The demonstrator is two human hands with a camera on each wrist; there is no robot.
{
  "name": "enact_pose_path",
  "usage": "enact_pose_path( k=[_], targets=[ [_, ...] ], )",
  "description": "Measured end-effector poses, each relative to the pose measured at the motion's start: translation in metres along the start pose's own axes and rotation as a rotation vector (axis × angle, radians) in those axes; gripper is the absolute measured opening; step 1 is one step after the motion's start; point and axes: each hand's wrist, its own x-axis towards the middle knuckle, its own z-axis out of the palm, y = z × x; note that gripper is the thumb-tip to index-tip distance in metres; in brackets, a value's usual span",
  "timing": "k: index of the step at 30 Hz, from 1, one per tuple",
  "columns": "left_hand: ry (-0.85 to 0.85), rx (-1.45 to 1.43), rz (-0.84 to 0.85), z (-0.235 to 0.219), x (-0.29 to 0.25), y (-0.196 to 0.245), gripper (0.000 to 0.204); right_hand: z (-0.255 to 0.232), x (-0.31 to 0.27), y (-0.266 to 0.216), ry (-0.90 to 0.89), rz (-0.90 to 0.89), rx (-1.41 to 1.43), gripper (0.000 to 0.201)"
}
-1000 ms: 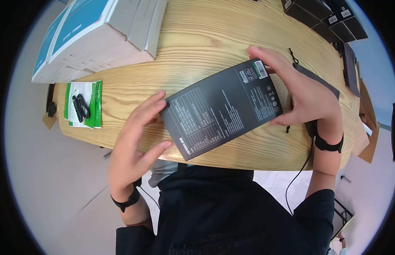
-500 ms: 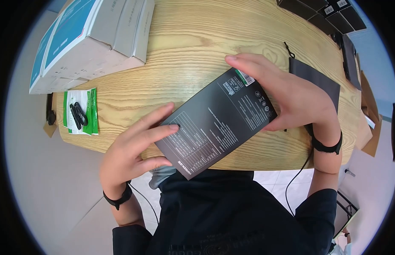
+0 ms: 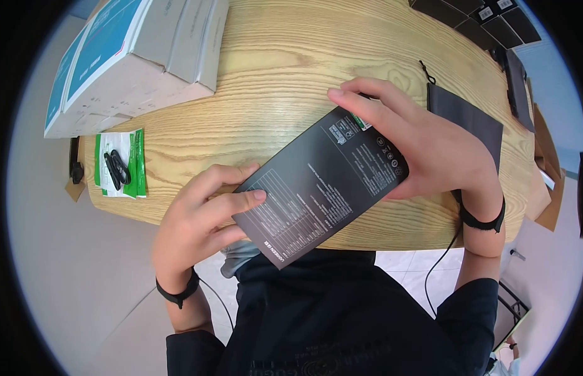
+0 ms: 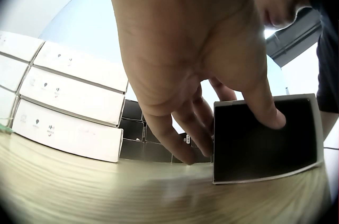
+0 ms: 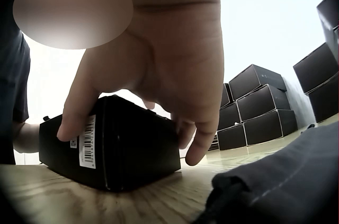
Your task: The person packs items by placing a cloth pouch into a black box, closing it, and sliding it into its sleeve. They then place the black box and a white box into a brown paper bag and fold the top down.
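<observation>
A dark printed box lies at a slant at the table's near side, its lower-left corner towards the person. The left hand holds its left end, one fingertip on the printed top; in the left wrist view, that hand has a digit against the dark end face, other fingers past the far edge. The right hand grips the upper-right end. In the right wrist view, the right hand spans the box, with one digit beside the barcode and fingers along the far side.
White-and-blue boxes stand at the back left, near a green-and-white packet with a coiled black cable. A dark drawstring pouch lies by the right wrist. Black boxes are stacked at the back right.
The box has come nearer the person and tilted more steeply. The left hand has moved from beside its end into contact; the right hand has shifted left with the box, covering more of its label.
</observation>
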Motion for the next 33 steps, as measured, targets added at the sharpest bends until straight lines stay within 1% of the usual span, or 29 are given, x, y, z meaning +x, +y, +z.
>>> enact_pose_path(
  k=[2,3,5,6,7,8,9,11,12,13,15,22,24,25,28,33],
  targets=[
    [-0.070,0.029,-0.103,-0.004,-0.003,0.008,0.053,-0.001,-0.001,0.000,-0.002,-0.007,-0.012,0.117],
    [-0.071,0.029,-0.101,-0.008,-0.003,0.017,0.053,-0.002,-0.002,0.000,-0.006,-0.018,-0.023,0.118],
    [-0.061,0.143,-0.187,-0.017,0.001,0.042,0.070,0.001,-0.001,0.000,0.013,-0.026,-0.033,0.118],
    [-0.062,0.142,-0.187,-0.013,0.005,0.051,0.070,0.003,0.000,-0.001,0.030,-0.037,-0.041,0.119],
    [-0.069,0.207,-0.186,-0.006,0.011,0.061,0.089,0.005,0.000,-0.005,0.029,-0.037,-0.040,0.119],
    [-0.074,0.271,-0.187,0.000,0.016,0.067,0.108,0.006,-0.001,-0.010,0.033,0.006,-0.074,0.119],
    [-0.070,0.271,-0.189,0.008,0.018,0.067,0.108,0.007,-0.001,-0.013,0.036,0.046,-0.108,0.119],
    [-0.069,0.470,-0.181,0.026,0.021,0.056,0.116,0.005,-0.002,-0.015,0.031,0.047,-0.118,0.120],
    [-0.048,0.435,-0.216,0.028,0.020,0.050,0.118,0.005,-0.003,-0.014,0.028,0.050,-0.127,0.120],
    [-0.050,0.437,-0.214,0.027,0.018,0.046,0.118,0.005,-0.003,-0.014,0.031,0.051,-0.126,0.120],
    [-0.037,0.415,-0.164,0.024,0.014,0.039,0.116,0.007,-0.003,-0.012,0.073,0.044,-0.137,0.118],
    [-0.039,0.362,-0.140,0.008,0.007,0.028,0.116,0.014,0.001,-0.015,0.112,0.008,-0.216,0.117],
    [-0.032,0.341,-0.140,0.003,0.003,0.025,0.115,0.009,-0.002,-0.014,0.100,0.072,-0.201,0.120],
    [-0.024,0.358,-0.154,-0.003,-0.001,0.021,0.115,0.005,-0.004,-0.013,0.100,0.072,-0.201,0.120],
    [-0.010,0.383,-0.175,-0.024,-0.020,0.003,0.115,-0.007,-0.015,-0.001,0.092,0.143,-0.357,0.120],
    [-0.017,0.404,-0.268,-0.054,-0.044,-0.008,0.113,-0.010,-0.019,-0.006,0.081,0.227,-0.350,0.115]
  ],
)
